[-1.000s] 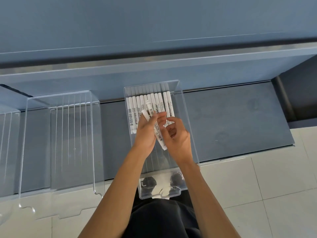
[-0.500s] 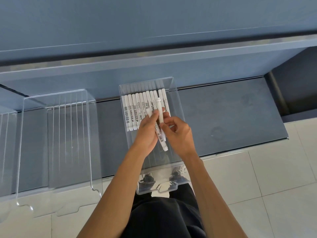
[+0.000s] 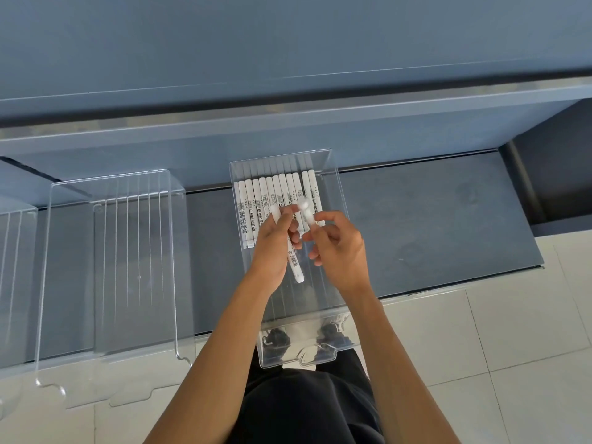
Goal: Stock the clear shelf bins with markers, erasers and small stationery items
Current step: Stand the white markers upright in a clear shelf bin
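Observation:
A clear bin (image 3: 339, 200) sits on the dark shelf with a row of several white markers (image 3: 272, 195) lined up at its far end. Over the bin's middle, my left hand (image 3: 272, 248) grips white markers (image 3: 294, 261), one pointing down toward me. My right hand (image 3: 339, 248) pinches another white marker (image 3: 307, 216) by its lower part, its blurred tip pointing toward the row. The two hands are close together, fingers nearly touching.
A second clear bin (image 3: 109, 267) holds nothing and stands to the left, with part of a third (image 3: 12, 251) at the left edge. The dark shelf (image 3: 432, 225) extends to the right. Pale floor tiles (image 3: 496, 347) lie below its front edge.
My right hand has taken a marker from the bundle in my left hand and drawn slightly right. The view has shifted a little.

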